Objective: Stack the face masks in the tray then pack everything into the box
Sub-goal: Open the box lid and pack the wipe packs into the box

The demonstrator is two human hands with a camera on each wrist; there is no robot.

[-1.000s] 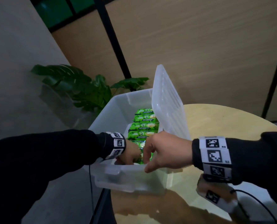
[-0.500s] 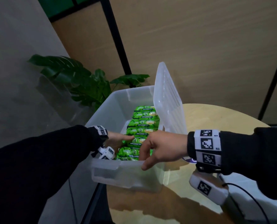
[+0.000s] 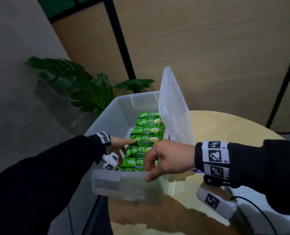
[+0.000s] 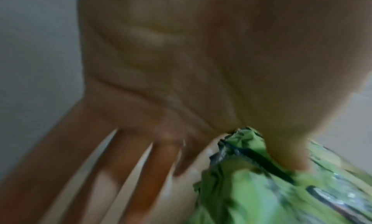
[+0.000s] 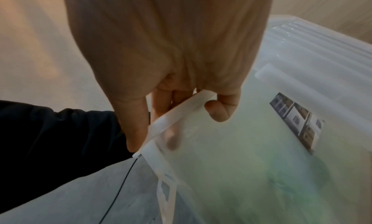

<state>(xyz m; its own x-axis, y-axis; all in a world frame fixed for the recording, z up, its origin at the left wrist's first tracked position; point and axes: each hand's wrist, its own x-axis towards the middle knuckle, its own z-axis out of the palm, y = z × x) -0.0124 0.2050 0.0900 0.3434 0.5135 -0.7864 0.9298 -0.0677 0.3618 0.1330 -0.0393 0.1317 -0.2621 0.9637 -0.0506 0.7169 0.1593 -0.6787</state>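
A translucent plastic box stands at the left edge of the table, its lid propped upright on the right side. Several green packs lie in a row inside it; a pale tray edge shows on their left. My left hand is inside the box, fingers straight along the packs' left side. Up close, the left hand has its thumb resting on a green pack. My right hand pinches the near rim; the right wrist view shows this hand with its thumb outside the wall.
The round wooden table extends to the right and front of the box. A leafy plant stands behind the box on the left, with wood wall panels beyond. Something small and purple lies under my right wrist.
My left hand has left the near end of the packs, reached further into the box and straightened its fingers. My right hand has settled on the near rim.
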